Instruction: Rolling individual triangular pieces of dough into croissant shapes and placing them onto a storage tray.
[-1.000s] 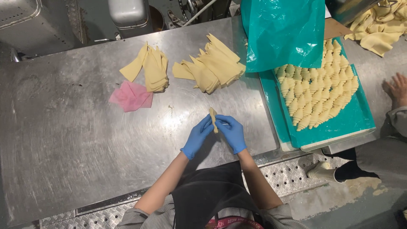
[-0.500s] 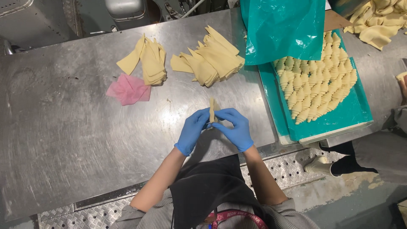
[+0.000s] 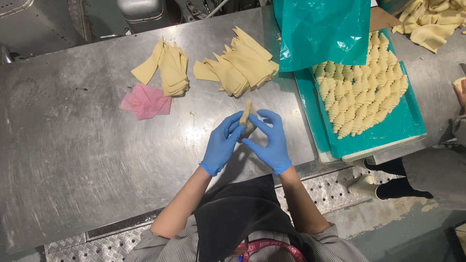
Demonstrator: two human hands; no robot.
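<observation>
Stainless steel fills most of the view: a long, scuffed bench (image 3: pixel 97 160) with a ribbed metal floor plate (image 3: pixel 340 194) along its near edge. Both hands wear blue gloves and meet over the bench's middle. The left hand (image 3: pixel 221 144) and the right hand (image 3: pixel 269 140) close around a piece of pale dough (image 3: pixel 247 119), its upper tip poking out above the fingers while the lower part is hidden between them. Each grip is pinching the dough from its own side, left fingers curled against it, right fingertips pressed on its front; the dough sits just above the bench surface, held between the hands.

Behind the hands lies a stack of cut dough triangles (image 3: pixel 238 65), fanned out and overlapping. To its left is a smaller bundle of dough strips (image 3: pixel 167 68), and just beside that a crumpled pink net (image 3: pixel 143 101) lies flat on the steel. To the right, a tray lined with teal plastic (image 3: pixel 403 126) carries rows of rolled croissant shapes (image 3: pixel 361 97), with a loose teal plastic sheet (image 3: pixel 320 31) draped over its far end. More dough scraps (image 3: pixel 432 22) are heaped in the far right corner. Another person's hand (image 3: pixel 460 90) shows at the right edge.
</observation>
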